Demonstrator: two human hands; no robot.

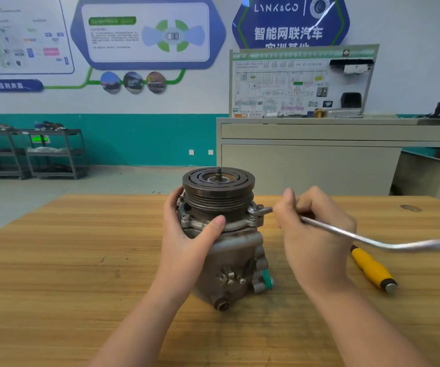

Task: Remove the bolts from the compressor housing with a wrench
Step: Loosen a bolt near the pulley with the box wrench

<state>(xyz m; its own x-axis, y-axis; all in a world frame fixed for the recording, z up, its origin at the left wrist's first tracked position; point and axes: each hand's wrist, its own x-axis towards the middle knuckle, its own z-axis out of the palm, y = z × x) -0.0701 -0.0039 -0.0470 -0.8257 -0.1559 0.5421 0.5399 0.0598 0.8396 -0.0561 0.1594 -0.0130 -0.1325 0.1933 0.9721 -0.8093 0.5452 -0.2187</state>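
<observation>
Head view shows us working at a light wooden table point(81, 260), where the grey, rust-stained metal compressor housing point(229, 260) stands upright near the middle, its dark grooved pulley point(218, 186) on top. Our left hand point(187, 234) wraps the upper housing, thumb pressed on the front of the silver flange and fingers curled round the far side, steadying it. Our right hand point(311, 229) has its fingers curled tightly round the long, bent, silver steel wrench point(372, 241), gripping close to the head, which sits on a small hex bolt point(259, 207) on the right edge of the flange. Another bolt point(185, 218) shows on the left of the flange, so we judge several are yet to come out. A yellow-handled tool point(374, 270) lies on the table just beside our right wrist, under the wrench shank. The risk from here, as we see it: gripping so near the head gives poor leverage, so a hard pull could slip the wrench off and round the bolt, or tip the upright housing if our left hand eases.
</observation>
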